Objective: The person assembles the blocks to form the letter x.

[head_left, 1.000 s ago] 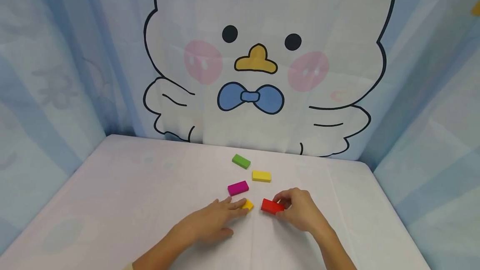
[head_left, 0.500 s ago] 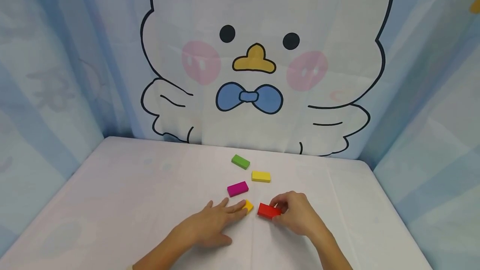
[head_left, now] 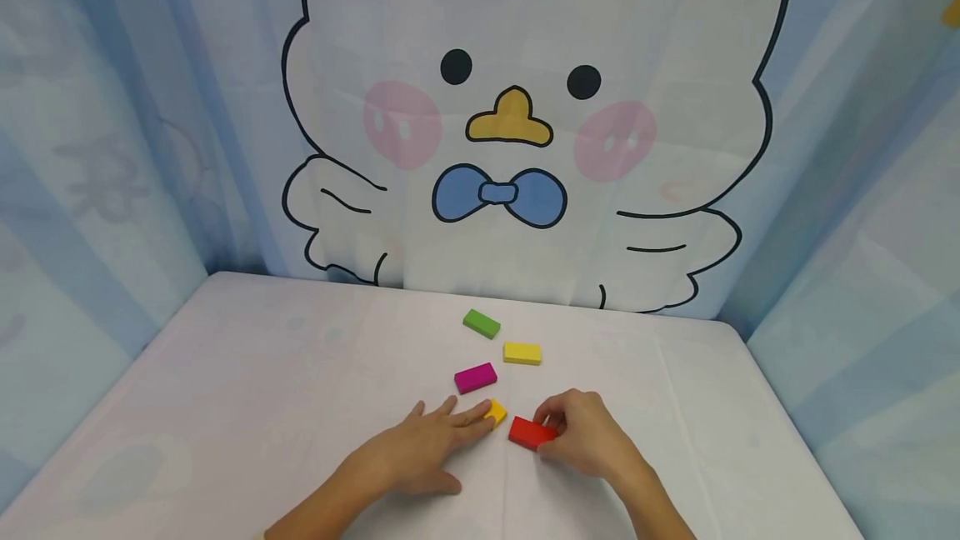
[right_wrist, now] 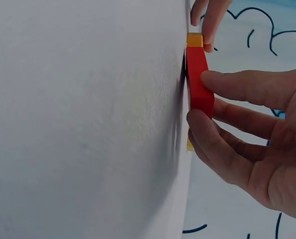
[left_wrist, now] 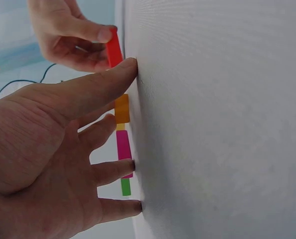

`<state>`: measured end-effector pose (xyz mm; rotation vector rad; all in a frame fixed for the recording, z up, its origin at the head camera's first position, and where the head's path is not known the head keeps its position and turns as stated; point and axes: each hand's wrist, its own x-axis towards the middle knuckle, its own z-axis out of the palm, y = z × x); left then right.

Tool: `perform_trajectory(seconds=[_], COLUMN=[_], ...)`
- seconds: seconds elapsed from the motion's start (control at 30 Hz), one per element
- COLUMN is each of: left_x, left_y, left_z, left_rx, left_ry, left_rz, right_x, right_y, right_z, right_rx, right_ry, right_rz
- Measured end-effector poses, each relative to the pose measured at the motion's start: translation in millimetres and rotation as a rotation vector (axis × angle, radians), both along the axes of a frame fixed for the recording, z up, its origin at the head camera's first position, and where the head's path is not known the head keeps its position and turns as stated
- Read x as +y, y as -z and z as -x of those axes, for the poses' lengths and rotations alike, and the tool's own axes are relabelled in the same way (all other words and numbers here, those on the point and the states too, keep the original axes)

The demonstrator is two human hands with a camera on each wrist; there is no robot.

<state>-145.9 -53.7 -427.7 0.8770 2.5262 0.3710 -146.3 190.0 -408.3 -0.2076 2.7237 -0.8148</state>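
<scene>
In the head view my right hand (head_left: 588, 432) pinches a red block (head_left: 529, 433) between thumb and fingers, close over the table. The right wrist view shows the thumb on one face of this red block (right_wrist: 199, 79) and fingertips at its end. My left hand (head_left: 422, 450) is spread with straight fingers, fingertips down at the table. Its index finger lies over an orange-yellow block (head_left: 496, 412), hiding part of it. The red block is just right of that block and nearer me. A magenta block (head_left: 476, 377) lies flat just beyond the left fingertips.
Farther back on the white-covered table (head_left: 300, 373) lie a yellow block (head_left: 522, 353) and a green block (head_left: 482, 323). A curtain (head_left: 495, 257) printed with a cartoon bird hangs along the table's back edge, with more drapes at both sides.
My right hand has brought the red block toward me and a little left, nearer the orange-yellow block. The left hand has barely shifted, its thumb slightly nearer me. The other blocks stay put.
</scene>
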Motion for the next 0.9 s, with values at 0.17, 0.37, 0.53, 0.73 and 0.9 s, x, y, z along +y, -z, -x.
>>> perform_trajectory(seconds=[0.17, 0.37, 0.53, 0.73, 0.9], left_x=[0.2, 0.1, 0.6, 1.2, 0.5], left_y=[0.2, 0.2, -0.9, -1.0, -0.3], left_z=[0.3, -0.2, -0.1, -0.9, -1.1], left_rx=[-0.001, -0.008, -0.017, -0.017, -0.013], left_ry=[-0.001, -0.013, -0.02, -0.013, -0.011], left_rz=[-0.004, 0.003, -0.001, -0.019, -0.009], right_x=[-1.4, -3.6, 2.7, 12.7, 14.9], right_y=[3.0, 6.2, 0.8, -2.6, -0.2], right_z=[-0.1, -1.2, -1.3, 0.9, 1.8], right_rx=[0.011, -0.002, 0.017, 0.062, 0.035], right_ry=[-0.013, -0.036, -0.124, -0.269, -0.328], right_rz=[-0.009, -0.011, 0.01, 0.041, 0.075])
